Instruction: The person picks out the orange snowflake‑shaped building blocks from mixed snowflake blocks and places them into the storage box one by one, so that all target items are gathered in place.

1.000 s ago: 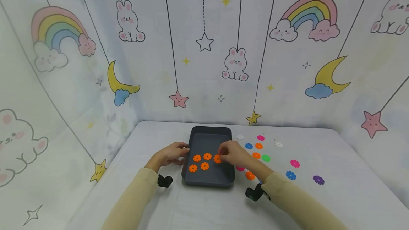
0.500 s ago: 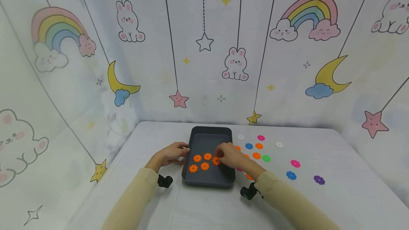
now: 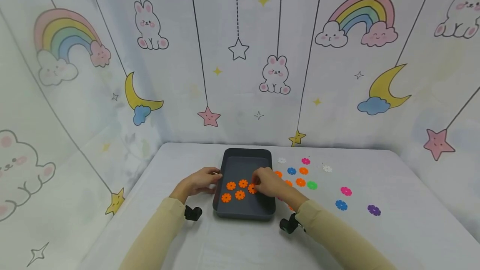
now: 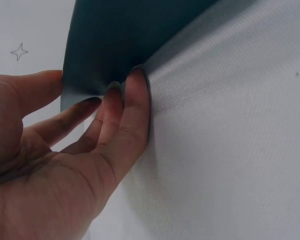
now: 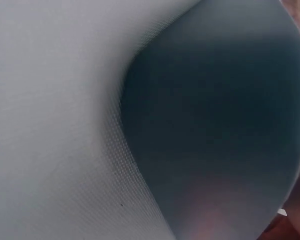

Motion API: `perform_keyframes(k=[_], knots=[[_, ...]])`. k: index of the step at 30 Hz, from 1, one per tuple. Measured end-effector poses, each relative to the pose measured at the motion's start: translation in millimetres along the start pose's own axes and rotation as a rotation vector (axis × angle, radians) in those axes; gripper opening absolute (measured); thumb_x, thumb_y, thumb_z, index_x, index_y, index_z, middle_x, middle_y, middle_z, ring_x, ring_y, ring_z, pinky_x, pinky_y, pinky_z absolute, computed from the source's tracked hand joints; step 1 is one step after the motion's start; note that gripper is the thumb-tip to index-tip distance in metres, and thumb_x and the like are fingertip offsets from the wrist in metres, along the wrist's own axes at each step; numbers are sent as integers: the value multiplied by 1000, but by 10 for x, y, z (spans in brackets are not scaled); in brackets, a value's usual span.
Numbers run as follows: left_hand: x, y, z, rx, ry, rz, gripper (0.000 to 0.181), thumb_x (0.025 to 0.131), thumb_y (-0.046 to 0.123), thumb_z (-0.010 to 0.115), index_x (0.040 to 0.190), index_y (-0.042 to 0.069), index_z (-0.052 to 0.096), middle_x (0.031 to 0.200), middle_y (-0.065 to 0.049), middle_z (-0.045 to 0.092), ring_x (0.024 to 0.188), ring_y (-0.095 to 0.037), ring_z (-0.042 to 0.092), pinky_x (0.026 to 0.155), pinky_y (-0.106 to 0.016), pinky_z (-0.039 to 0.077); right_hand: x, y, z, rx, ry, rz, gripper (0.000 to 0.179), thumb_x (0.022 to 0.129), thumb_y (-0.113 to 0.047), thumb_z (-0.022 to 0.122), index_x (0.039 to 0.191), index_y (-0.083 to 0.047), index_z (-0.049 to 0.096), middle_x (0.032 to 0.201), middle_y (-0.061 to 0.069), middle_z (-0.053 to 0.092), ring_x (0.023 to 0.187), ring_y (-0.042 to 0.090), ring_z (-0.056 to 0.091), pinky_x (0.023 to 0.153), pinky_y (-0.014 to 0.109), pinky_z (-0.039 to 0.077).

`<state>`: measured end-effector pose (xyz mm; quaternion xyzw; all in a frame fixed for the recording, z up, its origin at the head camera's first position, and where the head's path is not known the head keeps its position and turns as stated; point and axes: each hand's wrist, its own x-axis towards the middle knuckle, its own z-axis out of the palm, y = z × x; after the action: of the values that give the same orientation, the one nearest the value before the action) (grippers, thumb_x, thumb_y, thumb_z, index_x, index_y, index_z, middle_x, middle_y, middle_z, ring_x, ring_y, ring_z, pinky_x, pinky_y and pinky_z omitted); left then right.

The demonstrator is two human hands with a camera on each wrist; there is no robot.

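A dark grey rectangular tray (image 3: 245, 213) lies on the table with several orange flower-shaped plastic discs (image 3: 240, 195) on its floor. My left hand (image 3: 200, 180) grips the tray's left side; in the left wrist view the thumb is at the rim and the fingertips (image 4: 136, 80) lie against the outer wall near the tabletop. Inside the tray, at its right side, my right hand (image 3: 268, 181) pinches another orange flower disc (image 3: 252, 188) close over the floor. The right wrist view mostly shows the tray's outer wall (image 5: 215, 110), blurred, with only a bit of the hand at the right edge.
Right of the tray, more flower discs lie scattered on the white tabletop (image 3: 322, 241): a green one (image 3: 312, 185), a purple one (image 3: 374, 210), blue (image 3: 341, 205), pink (image 3: 346, 191), white (image 3: 327, 169) and orange (image 3: 301, 182) ones. A patterned cloth backdrop (image 3: 240, 128) stands behind.
My right hand has shifted slightly left and down inside the tray with the orange flower disc, then stayed almost still. The left hand keeps its place on the tray.
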<state>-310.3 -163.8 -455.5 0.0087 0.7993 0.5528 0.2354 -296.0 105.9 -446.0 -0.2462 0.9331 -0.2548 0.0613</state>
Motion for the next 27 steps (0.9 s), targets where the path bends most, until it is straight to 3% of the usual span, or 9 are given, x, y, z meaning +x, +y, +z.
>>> perform_keyframes(k=[12, 19, 27], knots=[[8, 1, -11, 12, 0, -10, 48, 107, 21, 56, 148, -2, 46, 139, -21, 56, 123, -34, 58, 90, -44, 59, -229, -15, -166, 27, -66, -97, 22, 92, -7, 75, 111, 2, 70, 104, 11, 70, 88, 20, 63, 81, 39, 57], [-15, 15, -7, 13, 5, -3, 47, 107, 19, 55, 148, -3, 46, 137, -21, 57, 122, -33, 59, 89, -44, 59, -436, 79, -335, 75, -19, -162, 25, 92, -12, 76, 114, 1, 70, 107, 13, 71, 88, 16, 65, 78, 30, 58], [-32, 11, 6, 15, 8, -4, 47, 107, 20, 55, 147, -2, 47, 136, -21, 57, 121, -33, 59, 89, -44, 59, -684, 326, -599, 131, 0, -92, 29, 93, -15, 76, 116, 0, 68, 108, 13, 69, 92, 20, 63, 73, 26, 56]])
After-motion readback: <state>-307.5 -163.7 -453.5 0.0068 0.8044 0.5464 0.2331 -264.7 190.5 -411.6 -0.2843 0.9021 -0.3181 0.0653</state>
